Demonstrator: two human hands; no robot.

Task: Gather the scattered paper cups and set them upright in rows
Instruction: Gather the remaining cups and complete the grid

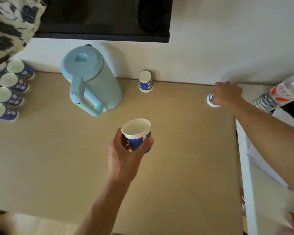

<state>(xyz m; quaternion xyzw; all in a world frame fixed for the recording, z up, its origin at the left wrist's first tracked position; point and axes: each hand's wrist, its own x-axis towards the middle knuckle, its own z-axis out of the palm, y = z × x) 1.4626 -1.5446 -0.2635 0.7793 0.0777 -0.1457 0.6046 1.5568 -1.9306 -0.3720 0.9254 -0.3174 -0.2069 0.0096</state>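
My left hand (126, 155) grips a blue-and-white paper cup (137, 133) upright above the middle of the wooden table (58, 158). My right hand (227, 94) reaches to the far right and grips a second cup (210, 99), which stands upside down on the table near the wall. A third cup (145, 81) stands upside down against the wall behind the middle. Several cups (7, 92) stand upright in rows at the far left edge.
A light blue lidded jug (92, 82) with a handle stands at the back left of centre. A plastic water bottle (282, 94) lies at the far right. A white ledge (244, 167) with papers borders the table's right side. A dark panel (105, 17) hangs on the wall.
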